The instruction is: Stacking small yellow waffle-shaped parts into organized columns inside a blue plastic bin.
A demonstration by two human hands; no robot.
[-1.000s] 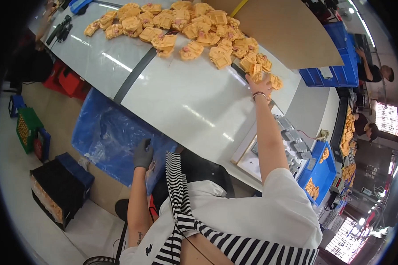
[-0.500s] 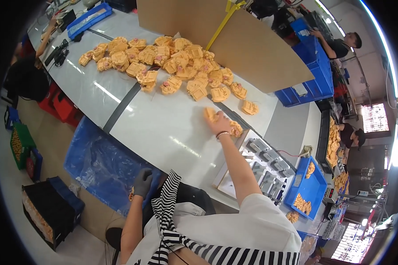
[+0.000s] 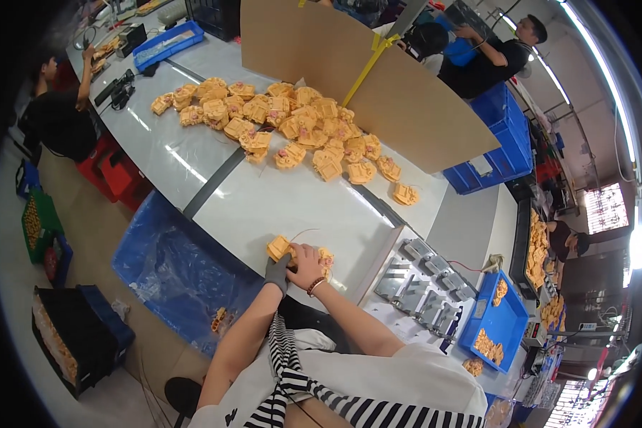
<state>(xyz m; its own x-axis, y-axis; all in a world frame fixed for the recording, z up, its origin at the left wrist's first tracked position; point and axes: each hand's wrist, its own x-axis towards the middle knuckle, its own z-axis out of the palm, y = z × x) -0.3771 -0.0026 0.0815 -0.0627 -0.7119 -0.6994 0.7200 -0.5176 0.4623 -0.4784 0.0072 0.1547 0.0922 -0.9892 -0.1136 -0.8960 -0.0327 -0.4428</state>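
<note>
In front of my body my two hands meet over the near edge of the white table. My left hand [image 3: 277, 273], in a grey glove, is closed on a yellow-orange moulded plastic part [image 3: 279, 247]. A thin wire sticks up beside it. Against it lies my bare right hand [image 3: 307, 269], wearing a beaded bracelet, its fingers curled over the part. More yellow-orange plastic with a pinkish patch [image 3: 326, 261] shows beyond the right fingers; whether it is a separate part is hidden. A large pile of similar parts [image 3: 292, 121] covers the far side of the table.
A blue bin [image 3: 164, 285] lined with clear plastic stands below the table edge, with a small part [image 3: 220, 320] in it. To the right are a fixture board with metal blocks [image 3: 424, 289] and a blue tray [image 3: 488, 314]. A cardboard partition [image 3: 421, 107] rises behind the pile. Other people work nearby.
My right hand has drawn back from mid-table toward my body with yellow-orange plastic. My left hand has released a small part, now in the blue bin, and come up to meet it.
</note>
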